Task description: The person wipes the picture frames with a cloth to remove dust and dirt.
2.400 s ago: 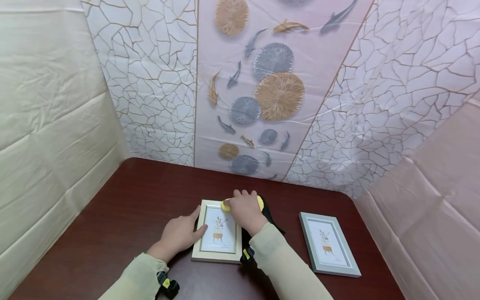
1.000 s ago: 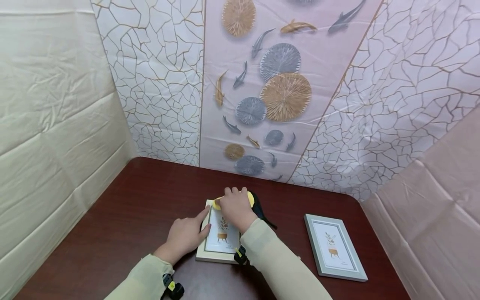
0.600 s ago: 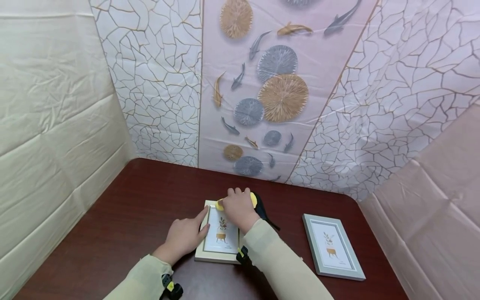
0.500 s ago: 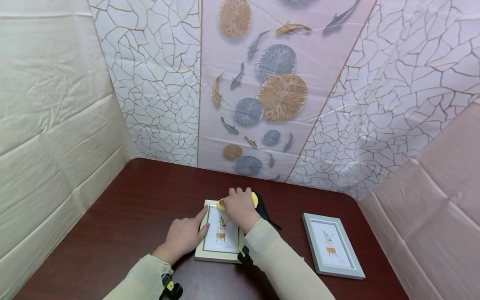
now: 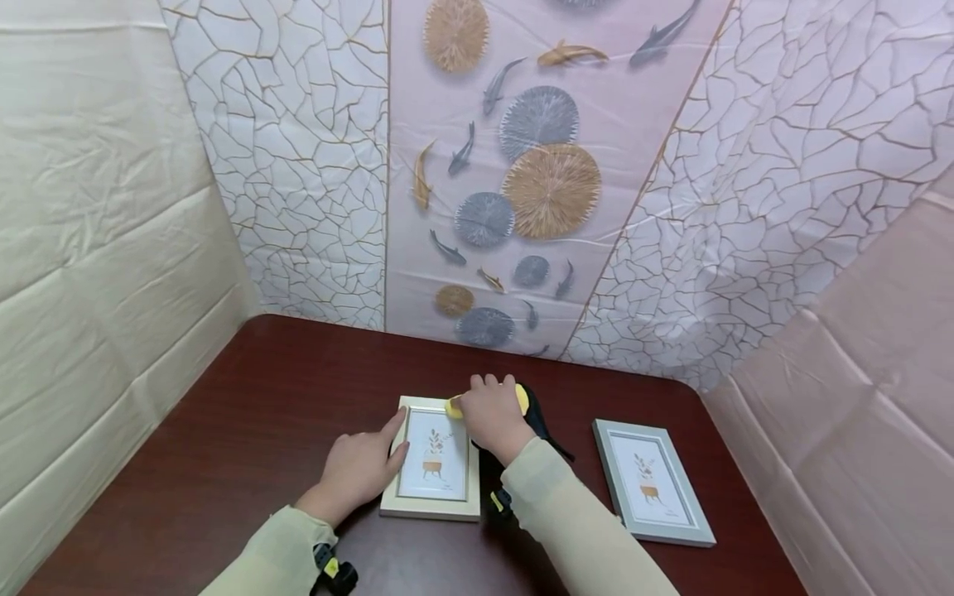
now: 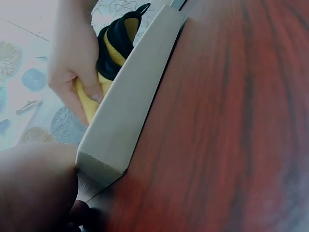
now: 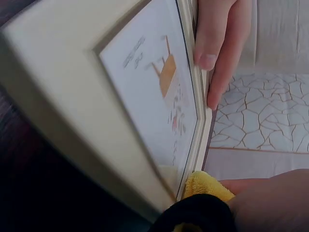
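Observation:
A cream picture frame [image 5: 430, 509] holding a potted-plant print lies flat on the table. My left hand [image 5: 358, 468] rests on its left border, index finger and thumb extended along it. In the right wrist view that thumb touches the border and a finger lies along the outer side. My right hand [image 5: 492, 418] grips a yellow and black cloth [image 5: 522, 401] at the frame's upper right corner. The cloth [image 7: 205, 186] touches the border there, with its dark part trailing off to the right. Other left-hand fingers are mostly hidden.
A grey picture frame [image 5: 656, 534] with a similar print lies flat on the right side of the dark red table [image 5: 313, 364]. Patterned fabric [image 5: 313, 165] hangs behind the table, and pale padded walls [image 5: 97, 290] close in both sides.
Over the last second my right hand has slid the cloth rightward along the frame's top border, after an earlier move left. The left hand stays on the left border. The head view shifts slightly.

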`<state>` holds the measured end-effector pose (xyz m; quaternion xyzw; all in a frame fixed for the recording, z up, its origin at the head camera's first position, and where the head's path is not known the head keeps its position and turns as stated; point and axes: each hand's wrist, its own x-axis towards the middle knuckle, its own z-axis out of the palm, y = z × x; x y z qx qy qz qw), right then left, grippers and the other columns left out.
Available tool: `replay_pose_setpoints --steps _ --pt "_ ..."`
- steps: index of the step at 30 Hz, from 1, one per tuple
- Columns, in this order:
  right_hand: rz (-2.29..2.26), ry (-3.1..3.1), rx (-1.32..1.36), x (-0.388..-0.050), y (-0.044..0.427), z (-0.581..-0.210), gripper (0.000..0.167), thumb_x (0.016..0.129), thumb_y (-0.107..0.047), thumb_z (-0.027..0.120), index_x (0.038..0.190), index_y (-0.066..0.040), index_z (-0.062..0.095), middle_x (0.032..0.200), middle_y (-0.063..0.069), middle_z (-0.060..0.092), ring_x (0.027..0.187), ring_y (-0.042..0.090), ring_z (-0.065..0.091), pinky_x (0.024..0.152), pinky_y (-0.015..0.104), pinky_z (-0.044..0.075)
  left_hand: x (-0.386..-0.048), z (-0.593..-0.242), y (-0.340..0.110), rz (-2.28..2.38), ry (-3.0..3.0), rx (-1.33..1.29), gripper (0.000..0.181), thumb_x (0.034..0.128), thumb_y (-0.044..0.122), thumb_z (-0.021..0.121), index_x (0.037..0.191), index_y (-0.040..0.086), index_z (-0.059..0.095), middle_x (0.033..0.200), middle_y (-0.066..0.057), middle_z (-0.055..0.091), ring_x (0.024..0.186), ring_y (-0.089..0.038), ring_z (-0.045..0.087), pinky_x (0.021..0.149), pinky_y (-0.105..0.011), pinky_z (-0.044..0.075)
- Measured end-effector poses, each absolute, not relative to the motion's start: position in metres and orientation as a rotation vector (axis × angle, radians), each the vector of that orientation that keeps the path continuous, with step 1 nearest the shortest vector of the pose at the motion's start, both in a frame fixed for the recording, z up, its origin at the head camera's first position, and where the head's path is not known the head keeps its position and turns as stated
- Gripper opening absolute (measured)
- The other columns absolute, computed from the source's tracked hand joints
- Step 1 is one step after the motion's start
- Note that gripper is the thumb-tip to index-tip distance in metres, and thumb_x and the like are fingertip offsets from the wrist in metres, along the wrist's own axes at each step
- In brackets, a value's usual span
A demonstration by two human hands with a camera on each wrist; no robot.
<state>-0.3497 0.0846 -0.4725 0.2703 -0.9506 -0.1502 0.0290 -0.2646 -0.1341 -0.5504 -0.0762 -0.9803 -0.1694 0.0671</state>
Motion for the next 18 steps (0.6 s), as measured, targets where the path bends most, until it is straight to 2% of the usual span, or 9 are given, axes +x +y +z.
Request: replay_pose_setpoints --steps 3,8,14,18 --pt "-0.457 -2.937 0.819 -0.349 0.094 -0.472 0.038 0.113 -0.016 0.061 0.134 -0.040 0.081 0.100 0.007 0.061 0.088 0.026 0.049 0.093 0.056 0.045 -0.264 -0.550 -0.134 -0.508 -2.950 -0.230 0.064 0.1131 0.043 0.058 0.170 0.016 0.046 0.048 0.005 0.043 0.045 -0.016 0.042 0.073 -0.051 0.053" --pt "-0.439 -2.921 0.805 -0.347 0.102 -0.470 0.036 0.112 -0.017 0.062 0.131 -0.039 0.083 0.100 0.008 0.062 0.088 0.027 0.051 0.092 0.057 0.047 -0.264 -0.552 -0.136 -0.518 -2.949 -0.220 0.066 0.1127 0.046 0.058 0.170 0.016 0.044 0.047 0.005 0.043 0.044 -0.017 0.040 0.067 -0.046 0.047" --pt "-0.428 -2.897 0.785 -0.345 0.108 -0.472 0.036 0.111 -0.016 0.061 0.128 -0.039 0.084 0.097 0.008 0.062 0.086 0.027 0.054 0.087 0.054 0.046 -0.266 -0.557 -0.136 -0.525 -2.950 -0.216 0.067 0.1122 0.046 0.058 0.171 0.017 0.044 0.048 0.005 0.043 0.043 -0.017 0.037 0.060 -0.041 0.039" --pt "-0.401 -2.902 0.771 -0.346 0.113 -0.477 0.036 0.112 -0.017 0.061 0.130 -0.037 0.083 0.101 0.009 0.064 0.090 0.028 0.056 0.088 0.055 0.046 -0.268 -0.560 -0.135 -0.515 -2.942 -0.221 0.067 0.1117 0.047 0.058 0.170 0.018 0.044 0.047 0.006 0.042 0.043 -0.016 0.035 0.057 -0.038 0.034"
